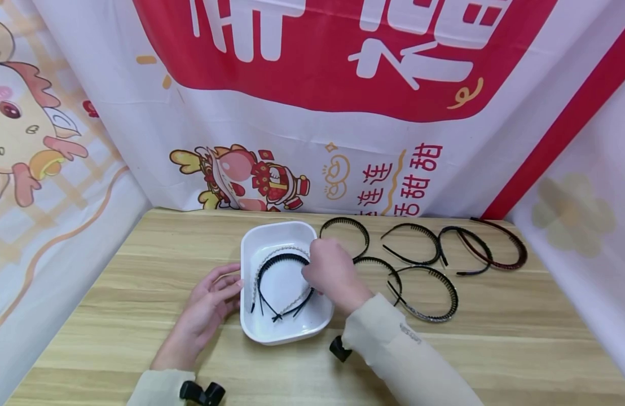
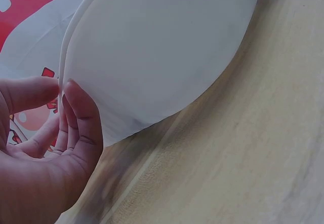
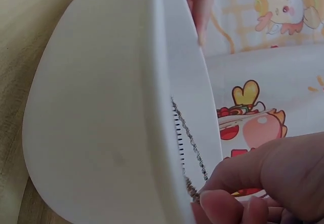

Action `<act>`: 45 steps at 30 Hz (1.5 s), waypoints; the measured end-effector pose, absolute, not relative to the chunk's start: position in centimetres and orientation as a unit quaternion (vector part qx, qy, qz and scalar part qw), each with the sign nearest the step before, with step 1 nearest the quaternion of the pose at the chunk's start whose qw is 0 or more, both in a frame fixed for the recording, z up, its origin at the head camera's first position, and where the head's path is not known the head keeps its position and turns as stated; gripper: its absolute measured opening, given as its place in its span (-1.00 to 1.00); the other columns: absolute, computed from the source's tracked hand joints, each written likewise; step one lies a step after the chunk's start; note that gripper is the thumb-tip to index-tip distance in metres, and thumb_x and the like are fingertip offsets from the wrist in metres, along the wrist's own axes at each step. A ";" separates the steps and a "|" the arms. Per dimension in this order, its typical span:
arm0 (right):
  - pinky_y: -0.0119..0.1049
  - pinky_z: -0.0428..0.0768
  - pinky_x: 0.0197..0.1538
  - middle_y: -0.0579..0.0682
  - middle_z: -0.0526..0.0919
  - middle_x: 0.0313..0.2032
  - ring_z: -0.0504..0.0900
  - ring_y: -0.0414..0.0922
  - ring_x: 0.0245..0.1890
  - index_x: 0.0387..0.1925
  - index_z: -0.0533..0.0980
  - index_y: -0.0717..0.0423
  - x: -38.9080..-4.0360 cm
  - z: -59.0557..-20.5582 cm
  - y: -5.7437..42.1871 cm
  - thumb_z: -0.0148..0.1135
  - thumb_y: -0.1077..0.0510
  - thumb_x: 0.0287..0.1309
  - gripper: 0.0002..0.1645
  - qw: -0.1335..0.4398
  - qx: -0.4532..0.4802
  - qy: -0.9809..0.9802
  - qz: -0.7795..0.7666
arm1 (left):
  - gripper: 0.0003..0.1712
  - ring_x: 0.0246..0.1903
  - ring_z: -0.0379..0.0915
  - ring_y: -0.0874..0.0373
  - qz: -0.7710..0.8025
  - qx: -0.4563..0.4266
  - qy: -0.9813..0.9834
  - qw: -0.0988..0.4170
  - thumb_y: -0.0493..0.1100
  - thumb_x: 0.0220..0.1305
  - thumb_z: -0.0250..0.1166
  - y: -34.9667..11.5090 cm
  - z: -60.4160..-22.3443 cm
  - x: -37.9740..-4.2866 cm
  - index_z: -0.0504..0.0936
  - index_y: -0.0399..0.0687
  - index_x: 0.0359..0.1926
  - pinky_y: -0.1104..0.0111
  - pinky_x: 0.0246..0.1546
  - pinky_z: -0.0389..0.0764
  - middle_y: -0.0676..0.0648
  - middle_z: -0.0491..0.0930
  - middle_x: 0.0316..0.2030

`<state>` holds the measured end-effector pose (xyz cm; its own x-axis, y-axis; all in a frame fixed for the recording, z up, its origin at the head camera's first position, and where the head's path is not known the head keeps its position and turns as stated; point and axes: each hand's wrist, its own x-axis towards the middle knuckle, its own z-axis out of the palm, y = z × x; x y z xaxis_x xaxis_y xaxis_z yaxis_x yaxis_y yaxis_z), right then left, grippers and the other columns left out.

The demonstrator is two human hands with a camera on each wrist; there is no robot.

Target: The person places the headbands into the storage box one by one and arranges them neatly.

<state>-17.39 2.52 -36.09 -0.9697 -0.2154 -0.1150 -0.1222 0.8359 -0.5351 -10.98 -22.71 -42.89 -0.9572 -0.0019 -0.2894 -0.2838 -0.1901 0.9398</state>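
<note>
Centre of frame, white tray [image 1: 284,283]: black headband [image 1: 277,259] inside.
Left hand [image 1: 210,304]: fingers relaxed, touching rim.
Right hand [image 1: 334,272]: pinching beaded headband [image 3: 191,188].

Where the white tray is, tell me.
In the head view, the white tray is just left of centre on the wooden table, between the left hand and the right hand, with several headbands to its right.

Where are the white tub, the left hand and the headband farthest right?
White tub [image 1: 286,286]: head view, on its bare floor.
Left hand [image 1: 208,304]: head view, on the hand's middle.
Headband farthest right [image 1: 522,255]: head view, on its rounded bend.
</note>
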 end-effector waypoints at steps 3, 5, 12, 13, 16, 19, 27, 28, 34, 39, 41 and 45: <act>-0.33 0.61 -0.70 0.08 0.61 -0.61 0.60 -0.12 -0.78 -0.26 0.66 0.33 -17.4 -36.1 2.1 0.28 0.41 0.16 -0.89 0.088 -0.096 0.961 -0.244 | -0.51 -0.08 0.65 0.23 0.762 -0.114 0.631 0.094 -0.28 0.49 0.33 -22.7 -42.9 -11.0 0.50 0.07 0.36 0.37 -0.02 0.70 0.15 0.69 -0.06; -0.35 0.61 -0.70 0.10 0.61 -0.58 0.62 -0.11 -0.76 -0.19 0.67 0.37 -17.4 -36.2 1.9 0.28 0.43 0.17 -0.83 0.092 -0.094 0.963 -0.233 | -0.50 -0.08 0.65 0.22 0.763 -0.114 0.630 0.093 -0.29 0.49 0.33 -22.7 -42.9 -11.0 0.49 0.05 0.36 0.37 -0.03 0.71 0.14 0.70 -0.06; -0.27 0.71 -0.45 0.03 0.64 -0.52 0.65 -0.09 -0.51 -0.49 0.60 0.15 -17.7 -36.6 1.8 0.37 0.39 0.14 -0.84 0.055 -0.137 0.975 -0.165 | -0.50 -0.10 0.66 0.20 0.766 -0.111 0.627 0.090 -0.31 0.49 0.31 -22.6 -42.8 -11.0 0.48 0.01 0.37 0.37 -0.05 0.72 0.13 0.70 -0.07; -0.24 0.72 -0.41 0.02 0.64 -0.52 0.64 -0.10 -0.48 -0.54 0.57 0.11 -17.8 -36.7 1.7 0.39 0.38 0.14 -0.78 0.047 -0.146 0.977 -0.149 | -0.50 -0.09 0.66 0.20 0.765 -0.111 0.628 0.091 -0.30 0.49 0.32 -22.6 -42.8 -11.0 0.48 0.01 0.37 0.37 -0.05 0.72 0.13 0.70 -0.07; -0.19 0.73 -0.35 0.01 0.68 -0.47 0.64 -0.09 -0.44 -0.54 0.57 0.07 -17.9 -36.9 1.5 0.42 0.32 0.18 -0.76 0.033 -0.161 0.980 -0.108 | -0.48 -0.09 0.66 0.20 0.763 -0.113 0.629 0.092 -0.30 0.49 0.32 -22.6 -42.7 -11.0 0.46 0.00 0.39 0.36 -0.04 0.72 0.13 0.70 -0.06; -0.18 0.72 -0.41 0.03 0.73 -0.42 0.65 -0.08 -0.45 -0.46 0.63 0.09 -17.8 -37.1 1.2 0.42 0.28 0.23 -0.84 0.023 -0.164 0.983 -0.073 | -0.46 -0.08 0.65 0.20 0.761 -0.115 0.631 0.094 -0.29 0.49 0.33 -22.6 -42.7 -11.0 0.45 -0.01 0.41 0.36 -0.02 0.72 0.13 0.70 -0.05; -0.14 0.72 -0.42 0.02 0.77 -0.39 0.70 -0.05 -0.42 -0.35 0.69 0.06 -17.5 -37.3 0.8 0.39 0.21 0.26 -0.95 0.003 -0.180 0.984 -0.005 | -0.45 -0.08 0.65 0.20 0.761 -0.116 0.631 0.095 -0.29 0.49 0.32 -22.6 -42.8 -11.1 0.44 -0.01 0.42 0.36 -0.03 0.71 0.13 0.70 -0.05; -0.13 0.73 -0.41 0.02 0.77 -0.38 0.71 -0.05 -0.41 -0.35 0.69 0.06 -17.5 -37.4 0.8 0.39 0.21 0.26 -0.95 -0.001 -0.183 0.983 0.001 | -0.45 -0.08 0.65 0.20 0.761 -0.116 0.631 0.094 -0.29 0.49 0.32 -22.6 -42.8 -11.1 0.44 -0.01 0.42 0.36 -0.03 0.71 0.13 0.70 -0.05; -0.10 0.77 -0.34 0.02 0.80 -0.34 0.75 -0.01 -0.37 -0.31 0.71 0.06 -17.4 -37.8 0.9 0.37 0.21 0.27 -0.96 -0.021 -0.199 0.979 0.025 | -0.44 -0.08 0.65 0.21 0.760 -0.114 0.632 0.098 -0.28 0.49 0.33 -22.5 -42.9 -11.1 0.44 0.00 0.42 0.36 -0.02 0.71 0.15 0.70 -0.05; -0.11 0.79 -0.31 0.02 0.80 -0.34 0.74 -0.02 -0.37 -0.25 0.74 0.06 -17.5 -38.0 1.0 0.37 0.22 0.28 -0.93 -0.021 -0.193 0.981 0.029 | -0.44 -0.10 0.65 0.20 0.763 -0.113 0.629 0.096 -0.30 0.48 0.32 -22.4 -42.8 -11.1 0.42 -0.03 0.43 0.37 -0.05 0.72 0.14 0.70 -0.07; -0.11 0.79 -0.31 0.02 0.80 -0.35 0.74 -0.03 -0.37 -0.26 0.75 0.06 -17.5 -38.0 1.0 0.38 0.23 0.27 -0.93 -0.024 -0.193 0.980 0.029 | -0.44 -0.11 0.65 0.21 0.763 -0.113 0.629 0.095 -0.31 0.48 0.31 -22.4 -42.8 -11.1 0.41 -0.04 0.43 0.37 -0.07 0.71 0.14 0.69 -0.08; -0.10 0.78 -0.31 0.01 0.80 -0.36 0.74 -0.02 -0.38 -0.29 0.75 0.05 -17.5 -38.1 1.1 0.39 0.23 0.25 -0.94 -0.035 -0.196 0.979 0.031 | -0.44 -0.11 0.64 0.21 0.764 -0.111 0.629 0.094 -0.31 0.48 0.31 -22.3 -42.8 -11.0 0.42 -0.03 0.42 0.37 -0.06 0.71 0.13 0.68 -0.07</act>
